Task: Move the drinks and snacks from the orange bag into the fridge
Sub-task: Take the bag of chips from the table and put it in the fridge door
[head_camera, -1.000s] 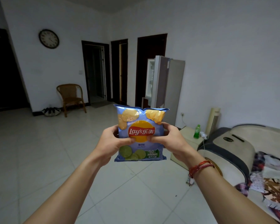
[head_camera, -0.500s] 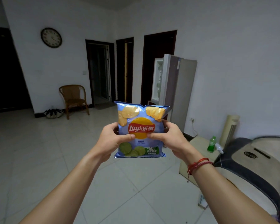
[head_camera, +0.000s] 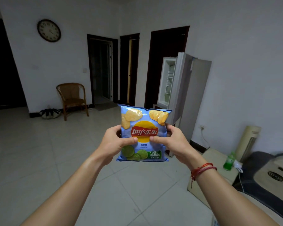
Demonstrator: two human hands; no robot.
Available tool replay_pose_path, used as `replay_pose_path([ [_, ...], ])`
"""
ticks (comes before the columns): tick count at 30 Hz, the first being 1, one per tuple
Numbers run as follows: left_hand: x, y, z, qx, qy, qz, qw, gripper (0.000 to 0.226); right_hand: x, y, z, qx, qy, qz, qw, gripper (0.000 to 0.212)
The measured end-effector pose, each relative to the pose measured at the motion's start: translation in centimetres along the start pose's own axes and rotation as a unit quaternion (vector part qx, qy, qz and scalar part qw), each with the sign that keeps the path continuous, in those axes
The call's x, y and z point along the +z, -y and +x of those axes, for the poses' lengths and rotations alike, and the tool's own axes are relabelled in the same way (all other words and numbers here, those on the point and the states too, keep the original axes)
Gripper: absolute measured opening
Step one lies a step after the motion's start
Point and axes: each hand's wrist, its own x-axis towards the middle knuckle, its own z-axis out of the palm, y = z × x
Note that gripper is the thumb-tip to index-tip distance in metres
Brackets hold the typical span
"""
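A light blue bag of Lay's lime chips [head_camera: 143, 126] is held upright in front of me at chest height. My left hand [head_camera: 112, 144] grips its left edge, thumb across the front. My right hand [head_camera: 173, 142] grips its right edge the same way; a red cord bracelet circles that wrist. Beyond the bag stands the grey fridge [head_camera: 193, 95] against the right wall, its door [head_camera: 167, 80] swung open to the left, white shelves showing inside. The orange bag is out of view.
A low cream side table [head_camera: 212, 162] with a green bottle [head_camera: 228, 163] stands at the right, next to a tower fan [head_camera: 247, 141] and a sofa arm [head_camera: 271, 175]. A wicker chair [head_camera: 72, 98] stands by the far wall. Tiled floor lies between me and the fridge.
The view has advanced toward the fridge, which looks larger and further right. The sofa has slid toward the right edge. Both hands keep the same hold on the chips bag.
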Motion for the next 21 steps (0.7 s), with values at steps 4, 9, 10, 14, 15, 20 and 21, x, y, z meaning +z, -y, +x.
replay_pose_path([
  [4,-2.7,2.6,7.1,-0.001,0.001,0.002,1.0,0.035,1.2,-1.8,7.3,0.003,-0.012,-0.006,1.0,0.045],
  [9,-6.4,3.9,17.5,-0.005,0.029,0.005,1.0,0.036,2.7,-2.7,17.3,0.014,-0.038,0.01,0.999,0.044],
  [10,-7.0,4.1,19.4,-0.005,0.033,0.006,0.999,0.036,3.0,-2.7,19.1,0.013,-0.04,0.014,0.999,0.044],
  [14,-8.4,5.5,26.2,-0.01,0.038,0.006,0.999,0.038,3.1,-3.0,25.2,0.02,-0.047,0.029,0.998,0.041],
  [15,-8.6,5.8,27.7,-0.011,0.04,0.004,0.999,0.037,3.0,-3.1,26.6,0.019,-0.049,0.031,0.998,0.04],
  [20,-9.3,7.7,35.3,-0.011,0.047,-0.005,0.999,0.036,2.4,-4.9,34.1,0.015,-0.06,0.035,0.998,0.041],
  [21,-9.4,8.3,36.8,-0.013,0.048,-0.004,0.999,0.035,2.1,-5.5,35.7,0.016,-0.061,0.034,0.997,0.041],
])
